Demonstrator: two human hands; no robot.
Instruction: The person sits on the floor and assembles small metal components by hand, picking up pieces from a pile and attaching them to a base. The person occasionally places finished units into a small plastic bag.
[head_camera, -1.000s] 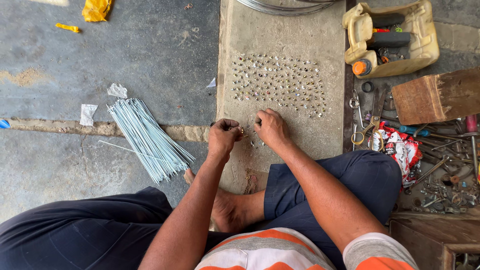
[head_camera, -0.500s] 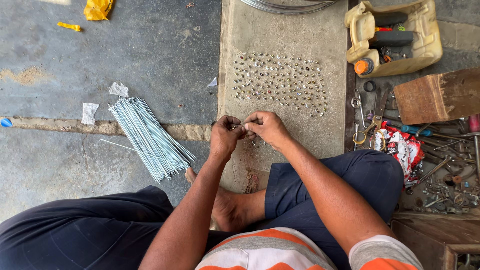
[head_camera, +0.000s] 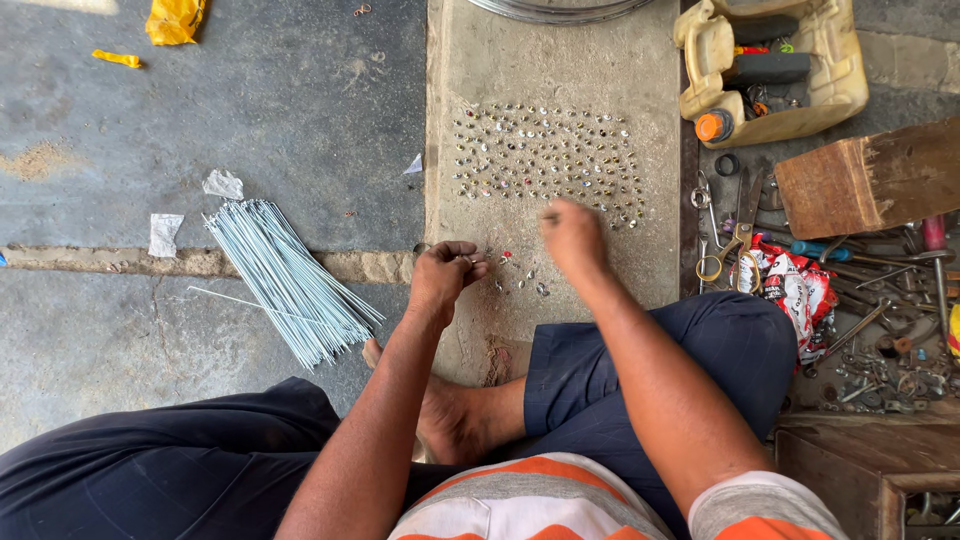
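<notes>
The person sits cross-legged on the concrete floor (head_camera: 280, 100), looking down on a raised concrete slab (head_camera: 555, 60) that runs straight ahead between the knees. To the left on the floor lies a bundle of thin, pale metal spokes (head_camera: 290, 280), fanned a little at the near end. Right of the slab there's a cut-open yellow jerrycan (head_camera: 830, 90) stuffed with tools, a wooden block (head_camera: 860, 185), scissors (head_camera: 735, 235) and a tangle of loose hardware.

On the slab itself stands a neat grid of small metal nipples (head_camera: 545, 160), row upon row, with a few loose ones (head_camera: 525, 280) scattered nearer the body. The right hand (head_camera: 572, 235) reaches to the near edge of that grid, fingers pinched together; what it pinches cannot be told, since the hand is slightly blurred. The left hand (head_camera: 445, 275) hovers over the slab's left edge, curled shut on a small metal piece, probably a few of those nipples (too small to be sure).

These nipples look light, hard and rigid, smooth enough to slip and quick to roll or topple if nudged. A fingertip pinch across the sides, thumb against forefinger, seems the sensible hold, lifting straight up so the neighbours stay standing.
</notes>
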